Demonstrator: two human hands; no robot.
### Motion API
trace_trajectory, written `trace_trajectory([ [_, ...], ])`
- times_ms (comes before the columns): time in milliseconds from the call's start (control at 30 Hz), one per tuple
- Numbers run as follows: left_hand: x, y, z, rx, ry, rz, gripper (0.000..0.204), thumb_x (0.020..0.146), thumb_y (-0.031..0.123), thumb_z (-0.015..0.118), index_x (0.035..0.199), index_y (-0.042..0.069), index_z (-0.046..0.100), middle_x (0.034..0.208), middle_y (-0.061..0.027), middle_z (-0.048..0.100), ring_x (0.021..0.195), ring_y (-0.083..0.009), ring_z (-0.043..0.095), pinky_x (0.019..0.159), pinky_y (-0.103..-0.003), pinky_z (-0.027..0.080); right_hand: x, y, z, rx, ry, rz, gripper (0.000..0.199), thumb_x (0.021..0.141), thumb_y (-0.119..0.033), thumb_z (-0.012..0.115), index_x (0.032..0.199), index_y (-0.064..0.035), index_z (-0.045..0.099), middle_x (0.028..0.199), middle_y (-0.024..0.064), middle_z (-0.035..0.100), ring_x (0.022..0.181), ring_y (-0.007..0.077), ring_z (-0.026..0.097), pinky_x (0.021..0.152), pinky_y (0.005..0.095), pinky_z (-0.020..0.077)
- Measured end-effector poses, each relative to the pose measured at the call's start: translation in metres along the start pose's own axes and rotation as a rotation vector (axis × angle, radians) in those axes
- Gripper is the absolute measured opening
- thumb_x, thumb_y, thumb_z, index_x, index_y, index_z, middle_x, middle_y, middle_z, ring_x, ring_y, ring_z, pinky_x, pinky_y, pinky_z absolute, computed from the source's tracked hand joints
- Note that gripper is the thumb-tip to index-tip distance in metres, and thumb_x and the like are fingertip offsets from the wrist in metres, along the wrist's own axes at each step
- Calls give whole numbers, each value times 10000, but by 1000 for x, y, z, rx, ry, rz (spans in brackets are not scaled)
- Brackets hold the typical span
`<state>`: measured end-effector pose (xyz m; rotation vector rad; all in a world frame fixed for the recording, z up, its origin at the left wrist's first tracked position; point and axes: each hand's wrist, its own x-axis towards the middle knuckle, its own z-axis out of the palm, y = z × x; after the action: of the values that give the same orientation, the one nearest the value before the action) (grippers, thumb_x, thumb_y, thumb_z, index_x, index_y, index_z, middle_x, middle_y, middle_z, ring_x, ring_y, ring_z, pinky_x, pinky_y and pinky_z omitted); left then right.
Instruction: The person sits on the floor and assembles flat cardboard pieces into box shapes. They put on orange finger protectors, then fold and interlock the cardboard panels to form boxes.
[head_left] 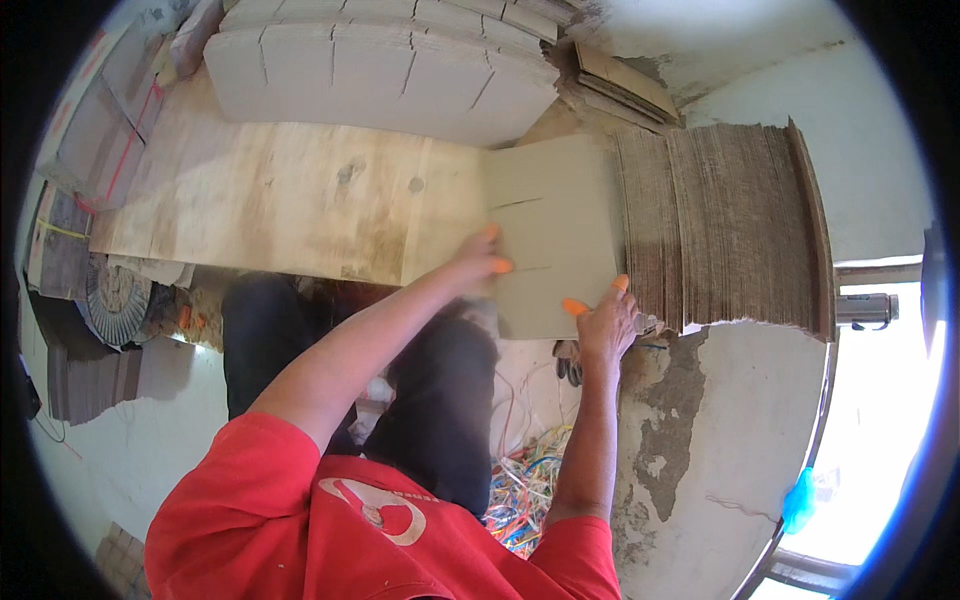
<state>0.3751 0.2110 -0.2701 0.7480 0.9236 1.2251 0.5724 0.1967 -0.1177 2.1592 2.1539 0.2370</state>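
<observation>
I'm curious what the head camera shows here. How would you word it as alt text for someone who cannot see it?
Seen from above, a person in a red shirt presses both hands, left hand and right hand, with orange-capped fingertips, onto a flat grey cardboard sheet lying on a plywood board. A tall stack of cardboard sheets stands at its right, and coloured strings lie on the floor.

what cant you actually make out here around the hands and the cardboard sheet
Head view only:
- Left hand: motion-blurred, so its grip on the grey cardboard sheet is unclear.
- Right hand: seen from the back; its palm side is hidden.
- Sheet's right edge: hidden against the stack of cardboard sheets.
- Stack's count: edges too fine.
- Coloured strings: partly hidden behind the arm.
</observation>
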Motion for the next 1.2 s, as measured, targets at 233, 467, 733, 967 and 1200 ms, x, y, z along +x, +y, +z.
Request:
trace_trajectory([
  [233, 24, -2, 18, 271, 85, 19, 555, 616, 136, 772, 1100, 4, 534, 994, -138, 615, 899, -256, 613, 742, -355, 491, -15, -11, -19, 76, 94, -59, 544, 753, -256, 725, 1158, -8, 459, 900, 181, 638, 771, 366, 630, 655, 453, 492],
  [467, 33, 20, -6, 582, -24, -88, 479, 605, 261, 763, 994, 23, 618, 930, -170, 656, 869, -287, 632, 735, -389, 498, -9, -14, -18, 53, 333, -116, 540, 676, -270, 782, 1096, -65, 514, 978, 188, 628, 883, 344, 622, 683, 435, 484],
  [733, 11, 78, -27, 723, 276, 185, 377, 717, 259, 712, 988, 17, 612, 1006, -181, 629, 947, -319, 598, 804, -399, 481, 1, -4, -6, 142, 272, 61, 466, 714, -270, 759, 1086, -80, 552, 852, 159, 658, 822, 334, 641, 677, 444, 481],
  [967, 45, 196, -98, 1425, 592, 840, 424, 714, 146, 743, 1057, 32, 522, 1052, -100, 550, 1029, -298, 482, 884, -399, 405, 0, 3, -17, 405, 280, 177, 420, 757, -267, 740, 1046, -18, 565, 919, 228, 650, 841, 382, 629, 732, 430, 491],
  [1200, 81, 220, -124, 1902, 664, 785, 329, 719, 86, 647, 1027, 71, 531, 964, -70, 521, 1017, -250, 471, 882, -396, 380, -17, -4, -34, 972, 487, 127, 229, 839, -33, 666, 1006, 36, 526, 899, 88, 629, 806, 102, 565, 682, 251, 502],
])
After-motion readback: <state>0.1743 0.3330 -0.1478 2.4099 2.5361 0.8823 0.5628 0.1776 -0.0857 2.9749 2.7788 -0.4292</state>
